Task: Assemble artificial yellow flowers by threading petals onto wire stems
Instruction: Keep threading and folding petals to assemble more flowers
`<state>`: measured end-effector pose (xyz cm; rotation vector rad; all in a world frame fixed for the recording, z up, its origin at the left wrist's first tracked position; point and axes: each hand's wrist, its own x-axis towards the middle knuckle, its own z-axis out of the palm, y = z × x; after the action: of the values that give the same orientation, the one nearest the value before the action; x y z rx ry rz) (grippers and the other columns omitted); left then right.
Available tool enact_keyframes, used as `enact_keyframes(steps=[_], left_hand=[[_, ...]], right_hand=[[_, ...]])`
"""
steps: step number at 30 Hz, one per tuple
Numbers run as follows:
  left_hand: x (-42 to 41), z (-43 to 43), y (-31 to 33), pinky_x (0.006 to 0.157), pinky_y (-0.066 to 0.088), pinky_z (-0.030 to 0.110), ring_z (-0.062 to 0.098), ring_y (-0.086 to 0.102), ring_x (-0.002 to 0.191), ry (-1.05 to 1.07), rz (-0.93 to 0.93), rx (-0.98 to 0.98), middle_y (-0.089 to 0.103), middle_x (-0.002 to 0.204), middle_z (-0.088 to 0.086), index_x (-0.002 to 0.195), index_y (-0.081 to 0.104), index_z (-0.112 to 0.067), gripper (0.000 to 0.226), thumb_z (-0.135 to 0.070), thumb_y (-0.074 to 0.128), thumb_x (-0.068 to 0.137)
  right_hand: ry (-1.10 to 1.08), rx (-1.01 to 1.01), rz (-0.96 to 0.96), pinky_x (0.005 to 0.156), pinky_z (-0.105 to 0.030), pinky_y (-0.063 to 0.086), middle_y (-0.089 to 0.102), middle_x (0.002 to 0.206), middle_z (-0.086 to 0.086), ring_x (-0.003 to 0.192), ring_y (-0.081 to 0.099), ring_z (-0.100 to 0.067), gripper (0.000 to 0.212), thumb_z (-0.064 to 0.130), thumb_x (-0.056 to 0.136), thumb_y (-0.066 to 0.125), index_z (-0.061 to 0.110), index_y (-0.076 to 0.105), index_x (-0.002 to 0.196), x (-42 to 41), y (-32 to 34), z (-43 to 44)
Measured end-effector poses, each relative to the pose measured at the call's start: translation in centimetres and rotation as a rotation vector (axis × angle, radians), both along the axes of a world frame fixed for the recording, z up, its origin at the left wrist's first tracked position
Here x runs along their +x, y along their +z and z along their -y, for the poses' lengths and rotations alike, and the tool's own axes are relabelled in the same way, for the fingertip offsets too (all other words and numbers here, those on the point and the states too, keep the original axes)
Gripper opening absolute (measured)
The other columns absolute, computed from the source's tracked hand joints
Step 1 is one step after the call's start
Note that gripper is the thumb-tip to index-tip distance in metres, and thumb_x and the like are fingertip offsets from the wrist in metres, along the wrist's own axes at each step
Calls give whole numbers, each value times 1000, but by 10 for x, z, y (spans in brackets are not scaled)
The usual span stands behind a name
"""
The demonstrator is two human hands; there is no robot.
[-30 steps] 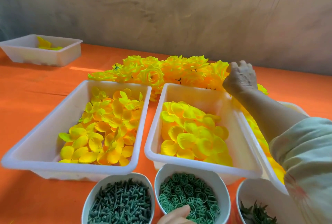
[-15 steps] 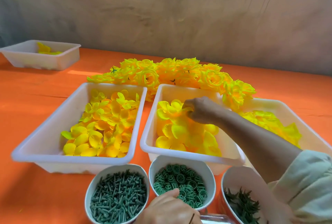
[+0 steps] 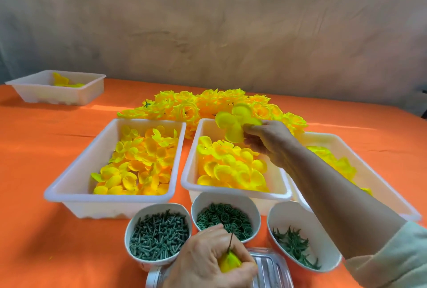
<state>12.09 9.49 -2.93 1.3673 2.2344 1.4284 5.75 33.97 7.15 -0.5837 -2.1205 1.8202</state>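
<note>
In the head view, the right hand (image 3: pixel 269 143) is reaching out over the middle tray (image 3: pixel 190 172) and pinching a yellow petal piece (image 3: pixel 234 125) between thumb and fingertips, holding it up above the loose petals (image 3: pixel 231 167) lying in that tray. The left hand (image 3: pixel 205 262) is sitting low at the near edge, its fingers curling round a small yellow bud (image 3: pixel 228 263) with a thin wire stem (image 3: pixel 231 240) sticking up out of it. Just beside the middle tray, a left tray (image 3: pixel 69 186) and a right tray (image 3: pixel 383 181) are also holding yellow petals, the forearm crossing over the right one. Behind the trays a heap of finished flowers (image 3: pixel 203 105) is lying on the orange cloth (image 3: pixel 46 149). Three white bowls are standing in front: one (image 3: pixel 159 206) with green pegs, one (image 3: pixel 231 197) with green rings, one (image 3: pixel 291 216) with green leafy bits. A metal dish (image 3: pixel 272 269) is lying under the left hand. Another tray (image 3: pixel 34 93) is standing well apart at far left.
</note>
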Motion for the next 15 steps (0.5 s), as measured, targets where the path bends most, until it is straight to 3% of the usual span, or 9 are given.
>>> enact_keyframes(steps=[1,4,11,15], left_hand=[[15,-14,0,94,37,5,4,68,85,60,-37,21,71,79,-19,72,69,-39,6,-37,75,72],[22,-19,-4,82,41,4,4,66,92,120,92,51,70,83,-15,74,71,-38,8,-45,74,71],[26,-17,0,68,52,18,-4,63,72,179,159,49,71,80,-16,71,71,-39,10,-48,72,67],[29,-15,1,64,51,14,-7,63,70,190,182,30,69,77,-24,76,72,-41,16,-54,71,66]], right_hand=[[5,-64,-3,43,-17,44,66,64,-1,48,61,-8,14,11,88,67,15,62,76,4,0,1],[45,-171,-5,42,-18,44,66,60,0,49,60,-9,13,11,87,68,14,61,75,25,5,15],[94,-403,-29,40,-19,50,71,66,-10,48,65,-13,10,-1,89,54,2,61,84,79,-6,46],[95,-438,-93,45,-20,53,70,70,-10,52,65,-14,11,-7,89,52,0,60,90,107,-13,56]])
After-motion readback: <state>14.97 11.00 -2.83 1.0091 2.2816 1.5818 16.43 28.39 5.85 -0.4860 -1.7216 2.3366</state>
